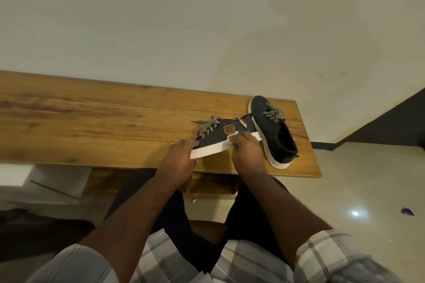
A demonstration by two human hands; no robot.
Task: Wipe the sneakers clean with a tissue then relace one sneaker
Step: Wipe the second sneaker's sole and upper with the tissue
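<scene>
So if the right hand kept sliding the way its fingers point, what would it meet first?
Probably the red-and-blue tag at the heel of the held sneaker; past it, the second sneaker. Right hand presses tissue on it; depth unclear.

I see my two bare forearms reaching out from short, rolled plaid sleeves, pale grey-white crossed with thin dark lines. Dark trousers cover my legs. My left hand and right hand wear nothing.

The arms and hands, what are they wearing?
Both hands, left and right, are bare: no gloves, rings or watch show. The forearms are bare too. Short checked sleeves, pale grey-white with dark crossing lines, end above the elbows.
</scene>
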